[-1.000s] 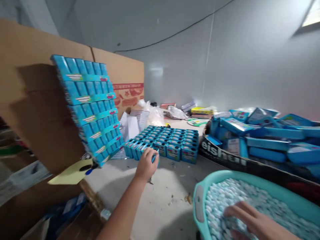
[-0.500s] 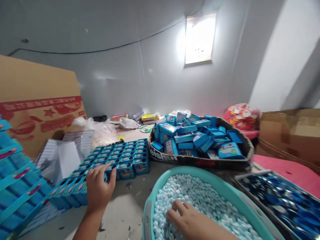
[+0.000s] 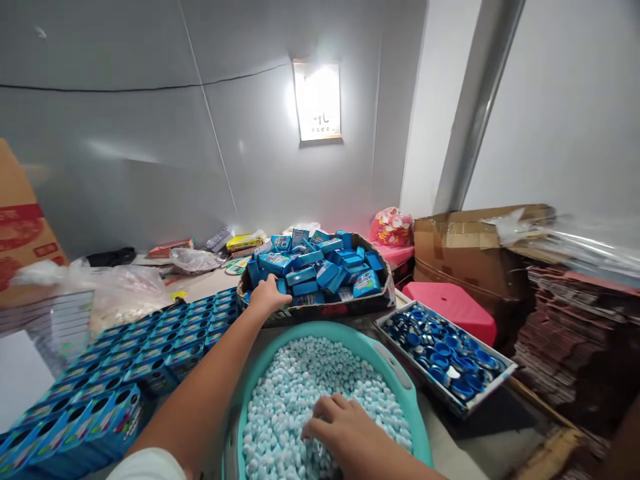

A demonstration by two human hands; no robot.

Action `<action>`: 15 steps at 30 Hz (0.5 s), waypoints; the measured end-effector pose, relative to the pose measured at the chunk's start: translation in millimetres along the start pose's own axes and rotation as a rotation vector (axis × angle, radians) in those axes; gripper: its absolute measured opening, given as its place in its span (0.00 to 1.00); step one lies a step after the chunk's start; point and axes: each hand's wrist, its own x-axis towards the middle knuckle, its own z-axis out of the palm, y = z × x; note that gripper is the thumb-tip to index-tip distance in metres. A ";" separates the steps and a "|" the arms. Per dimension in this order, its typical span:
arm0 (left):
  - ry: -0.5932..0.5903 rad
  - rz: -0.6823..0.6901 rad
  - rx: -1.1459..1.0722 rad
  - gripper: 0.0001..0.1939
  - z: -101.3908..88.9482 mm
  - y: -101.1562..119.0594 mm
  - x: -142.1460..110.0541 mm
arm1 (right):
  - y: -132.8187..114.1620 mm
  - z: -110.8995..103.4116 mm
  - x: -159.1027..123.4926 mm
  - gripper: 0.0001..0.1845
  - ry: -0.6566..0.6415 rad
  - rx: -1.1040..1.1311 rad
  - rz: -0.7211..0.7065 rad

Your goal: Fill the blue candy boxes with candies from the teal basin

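Rows of open blue boxes stand packed together on the table's left side, running from the near left corner back toward the middle. A tray of blue caps sits at right, just beside a pink stool. Behind the stool, brown cardboard boxes are stacked, with a red patterned bag just left of them. A pile of flattened dark cardboard lies far right. Clear plastic bags rest at left, near a printed carton. Small packets and papers lie along the grey wall. A bright window is above.
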 end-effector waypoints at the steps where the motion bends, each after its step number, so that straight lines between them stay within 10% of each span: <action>1: 0.032 -0.014 -0.056 0.31 -6.8 0.0 -1.2 | -1.5 -2.1 -0.7 0.35 0.005 0.001 -0.012; 8: 0.187 -0.035 -0.675 0.42 -72.9 1.9 -81.1 | -34.7 -87.8 8.2 0.38 0.234 0.137 0.043; 11: 0.118 -0.063 -1.114 0.38 -82.4 -8.6 -139.2 | -45.8 -121.1 43.7 0.44 0.385 0.438 0.026; 15: 0.127 -0.312 -1.651 0.34 -84.6 -38.8 -183.3 | -46.7 -138.9 120.3 0.36 0.264 0.642 -0.141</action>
